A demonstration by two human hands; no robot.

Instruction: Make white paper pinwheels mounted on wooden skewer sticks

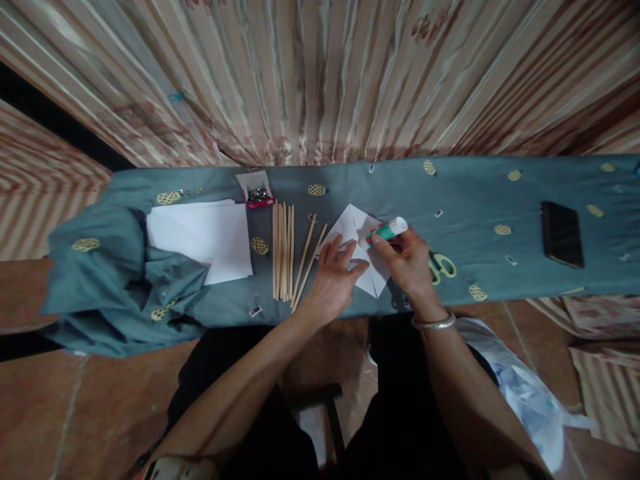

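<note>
Gluing the folded paper [377,270], by the look of it
The left hand [334,275] lies spread on the paper, beside wooden sticks [284,253] on the table [470,213]; the right hand [407,259] pinches a glue stick [389,231], its tip over the paper, contact I can't tell; the next move seems to call for a steady, even stroke

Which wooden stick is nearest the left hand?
The slanting stick farthest right, right beside the left hand; the other sticks all lie farther left.
</note>
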